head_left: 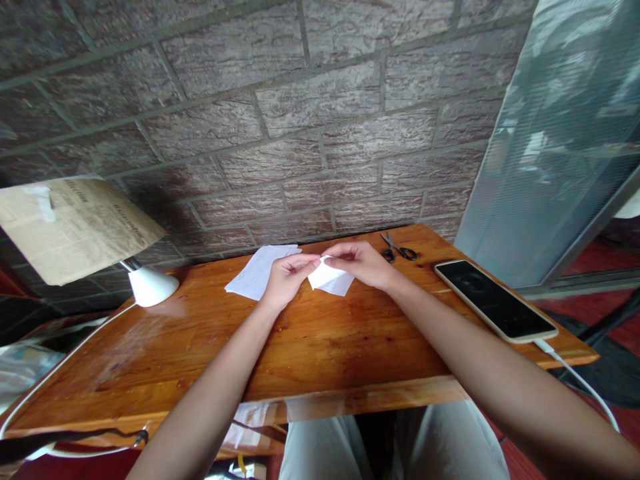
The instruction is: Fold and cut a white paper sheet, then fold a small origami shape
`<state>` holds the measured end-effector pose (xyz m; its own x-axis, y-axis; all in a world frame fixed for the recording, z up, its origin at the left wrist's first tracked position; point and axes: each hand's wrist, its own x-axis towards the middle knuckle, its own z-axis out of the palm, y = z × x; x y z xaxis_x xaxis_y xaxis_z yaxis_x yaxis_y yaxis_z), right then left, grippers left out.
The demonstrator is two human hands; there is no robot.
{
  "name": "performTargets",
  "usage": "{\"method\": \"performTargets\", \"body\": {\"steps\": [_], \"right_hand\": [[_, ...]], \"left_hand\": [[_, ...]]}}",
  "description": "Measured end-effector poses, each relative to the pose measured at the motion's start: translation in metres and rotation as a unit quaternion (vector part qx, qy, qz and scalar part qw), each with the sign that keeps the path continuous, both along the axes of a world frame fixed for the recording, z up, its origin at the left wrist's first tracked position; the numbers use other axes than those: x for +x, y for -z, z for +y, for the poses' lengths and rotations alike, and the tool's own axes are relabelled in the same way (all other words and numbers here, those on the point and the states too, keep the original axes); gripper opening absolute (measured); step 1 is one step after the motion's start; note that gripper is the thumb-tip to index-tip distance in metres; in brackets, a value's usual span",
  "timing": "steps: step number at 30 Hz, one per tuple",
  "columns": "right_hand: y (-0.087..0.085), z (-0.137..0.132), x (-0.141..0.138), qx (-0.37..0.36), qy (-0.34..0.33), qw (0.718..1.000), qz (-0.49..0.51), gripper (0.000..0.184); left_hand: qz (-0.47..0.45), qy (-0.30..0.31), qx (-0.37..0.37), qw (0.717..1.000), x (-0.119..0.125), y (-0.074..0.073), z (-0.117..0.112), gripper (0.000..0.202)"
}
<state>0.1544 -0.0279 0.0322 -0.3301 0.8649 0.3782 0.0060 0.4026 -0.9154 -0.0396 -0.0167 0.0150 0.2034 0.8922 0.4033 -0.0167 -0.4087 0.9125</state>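
Observation:
A small piece of white paper (333, 280) is held between my two hands above the wooden table, its lower edge hanging toward me. My left hand (289, 277) pinches its upper left corner between thumb and fingers. On the other side, my right hand (363, 262) grips the upper right part, thumb in front and fingers behind. The fingertips of both hands nearly meet at the paper's top. Just behind my left hand lies a stack of white paper sheets (257, 272). Scissors with black handles (397, 249) rest beyond my right hand, their blades apart.
The wooden table (350, 353) stands against a stone-block wall. At its left is a lamp with a white base (153, 285) and paper shade (80, 227). A phone (495, 300) with a white cable (575, 377) lies by the right edge, beside a glass panel (540, 160).

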Motion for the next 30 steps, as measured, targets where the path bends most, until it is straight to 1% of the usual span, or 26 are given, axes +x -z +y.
{"method": "performTargets", "body": {"steps": [4, 11, 21, 30], "right_hand": [[0.0004, -0.0007, -0.0014, 0.006, 0.010, 1.000, -0.008, 0.034], [0.0036, 0.0013, -0.0013, 0.004, 0.018, 1.000, 0.003, 0.032], [0.0001, -0.0023, -0.0010, -0.013, 0.024, 1.000, -0.011, 0.034], [0.0003, -0.0025, -0.0028, 0.006, 0.014, 1.000, -0.012, 0.030]], "left_hand": [[0.001, 0.015, 0.000, 1.000, 0.0002, 0.0008, -0.0002, 0.032], [0.000, 0.011, -0.007, 1.000, 0.0018, -0.0001, -0.0010, 0.031], [-0.009, 0.020, -0.019, 1.000, 0.0018, 0.0009, -0.0015, 0.029], [-0.012, 0.027, -0.021, 0.999, 0.0029, 0.0004, -0.0010, 0.029]]}}
